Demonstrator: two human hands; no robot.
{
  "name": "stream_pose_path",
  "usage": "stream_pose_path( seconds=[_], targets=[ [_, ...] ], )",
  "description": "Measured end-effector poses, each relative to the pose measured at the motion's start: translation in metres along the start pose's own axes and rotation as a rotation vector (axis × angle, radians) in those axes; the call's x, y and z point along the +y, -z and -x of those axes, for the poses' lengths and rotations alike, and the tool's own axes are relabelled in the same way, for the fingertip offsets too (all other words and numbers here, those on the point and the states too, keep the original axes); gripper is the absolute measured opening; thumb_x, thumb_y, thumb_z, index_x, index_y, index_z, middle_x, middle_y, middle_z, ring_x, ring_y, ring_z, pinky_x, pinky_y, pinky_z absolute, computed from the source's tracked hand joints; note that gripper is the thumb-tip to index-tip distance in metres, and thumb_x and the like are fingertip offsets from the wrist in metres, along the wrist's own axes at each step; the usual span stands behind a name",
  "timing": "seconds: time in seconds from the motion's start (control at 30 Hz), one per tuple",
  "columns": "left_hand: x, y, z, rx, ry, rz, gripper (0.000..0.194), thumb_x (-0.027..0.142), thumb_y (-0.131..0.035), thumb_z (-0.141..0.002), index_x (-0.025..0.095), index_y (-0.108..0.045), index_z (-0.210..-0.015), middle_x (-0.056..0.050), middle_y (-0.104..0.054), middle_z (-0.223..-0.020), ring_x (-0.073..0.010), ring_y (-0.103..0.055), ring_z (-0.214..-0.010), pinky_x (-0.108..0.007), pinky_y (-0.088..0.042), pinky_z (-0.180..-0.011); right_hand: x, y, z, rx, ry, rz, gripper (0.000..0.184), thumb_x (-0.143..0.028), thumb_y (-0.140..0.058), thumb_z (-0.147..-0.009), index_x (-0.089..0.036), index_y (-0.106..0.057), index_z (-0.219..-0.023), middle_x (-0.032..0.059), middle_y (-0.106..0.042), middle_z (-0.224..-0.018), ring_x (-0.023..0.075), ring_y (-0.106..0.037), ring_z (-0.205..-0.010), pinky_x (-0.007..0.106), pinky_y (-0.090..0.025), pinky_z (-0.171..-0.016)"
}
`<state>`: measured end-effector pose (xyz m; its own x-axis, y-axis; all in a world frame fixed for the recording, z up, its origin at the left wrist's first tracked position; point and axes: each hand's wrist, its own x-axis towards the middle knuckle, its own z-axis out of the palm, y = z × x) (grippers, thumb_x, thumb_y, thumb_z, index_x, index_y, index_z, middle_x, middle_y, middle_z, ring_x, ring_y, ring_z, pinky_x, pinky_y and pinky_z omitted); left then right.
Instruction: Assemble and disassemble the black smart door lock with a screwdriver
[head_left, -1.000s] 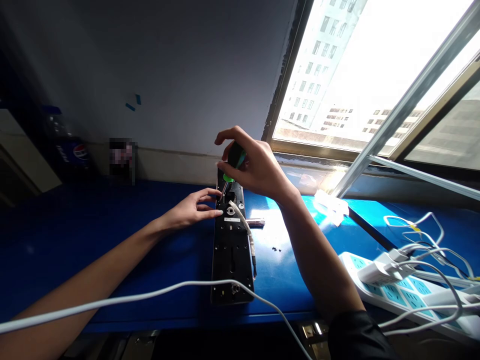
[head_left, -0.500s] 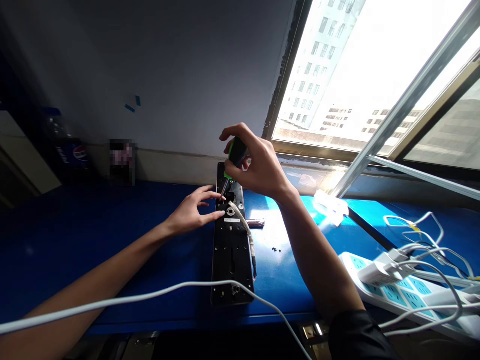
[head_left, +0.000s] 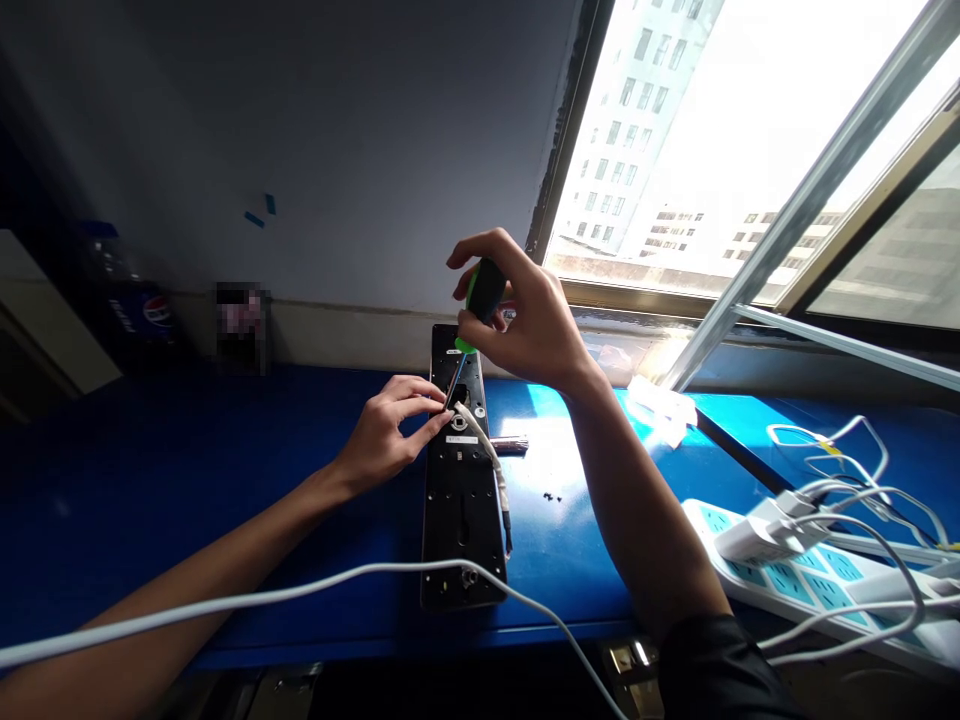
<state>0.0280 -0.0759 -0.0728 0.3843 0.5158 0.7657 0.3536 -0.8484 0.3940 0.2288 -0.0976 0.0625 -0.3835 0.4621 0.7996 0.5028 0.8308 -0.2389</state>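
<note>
My right hand (head_left: pixel 517 305) grips a screwdriver (head_left: pixel 484 300) with a black and green handle, its metal shaft slanting down and to the left. The tip ends over a long black metal panel (head_left: pixel 450 520) lying on the blue table, beside the dark opening in its upper part. At the tip, the thumb and fingers of my left hand (head_left: pixel 390 420) are pinched together; whatever they hold there is too small to make out. From the opening a cable wrapped in whitish tape (head_left: pixel 491 455) runs down the panel's right side to a black end.
Several tiny black screws (head_left: pixel 553 497) and a dark bundle (head_left: pixel 511 446) lie right of the panel. A white cable (head_left: pixel 300 594) crosses in front. A power strip (head_left: pixel 787 575) with plugs stands at the right, near the window. A bottle (head_left: pixel 139 300) is at the far left.
My right hand has lifted slightly with the screwdriver and moved a little right. My left fingers, apart before, have closed at the screwdriver's tip.
</note>
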Motion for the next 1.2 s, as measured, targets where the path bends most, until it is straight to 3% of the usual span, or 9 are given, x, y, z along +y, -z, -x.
stream_pose_path(
  seconds=[0.23,0.47,0.73,1.2],
  targets=[
    [0.004,0.009,-0.005,-0.044,0.058,-0.039,0.02,0.038,-0.072,-0.093,0.023,-0.079,-0.104,-0.007,-0.077,-0.111,-0.0272,-0.069,-0.112,-0.044,-0.056,-0.102,-0.001,0.009,0.001,0.004,-0.06,0.032,0.046,-0.012,-0.054,-0.081,-0.025,-0.056,-0.125,0.0007,-0.066,-0.097,0.0137,-0.057,-0.073,0.032,-0.051,-0.072],
    [-0.01,0.024,-0.01,-0.096,0.095,-0.115,0.021,0.027,-0.063,-0.09,0.023,-0.08,-0.102,-0.005,-0.077,-0.108,-0.0252,-0.071,-0.102,-0.039,-0.056,-0.096,0.002,0.003,0.002,-0.037,-0.007,-0.023,0.045,-0.01,-0.057,-0.081,-0.023,-0.058,-0.124,0.0016,-0.067,-0.096,0.0137,-0.055,-0.071,0.033,-0.05,-0.071],
    [-0.012,0.022,-0.008,-0.136,0.09,-0.12,0.021,0.029,-0.063,-0.091,0.021,-0.08,-0.102,-0.007,-0.076,-0.108,-0.0245,-0.071,-0.099,-0.039,-0.057,-0.094,0.008,-0.009,0.002,-0.113,0.027,0.012,0.042,-0.011,-0.055,-0.084,-0.023,-0.056,-0.124,0.0,-0.067,-0.097,0.0117,-0.053,-0.071,0.029,-0.047,-0.07],
    [-0.013,0.014,-0.006,-0.087,0.153,-0.068,0.027,0.049,-0.072,-0.092,0.023,-0.079,-0.098,-0.006,-0.075,-0.103,-0.0257,-0.07,-0.099,-0.04,-0.056,-0.091,0.003,-0.001,0.002,-0.048,0.008,-0.008,0.04,-0.013,-0.056,-0.084,-0.024,-0.057,-0.123,0.0009,-0.068,-0.096,0.0138,-0.057,-0.073,0.033,-0.049,-0.072]
  ],
)
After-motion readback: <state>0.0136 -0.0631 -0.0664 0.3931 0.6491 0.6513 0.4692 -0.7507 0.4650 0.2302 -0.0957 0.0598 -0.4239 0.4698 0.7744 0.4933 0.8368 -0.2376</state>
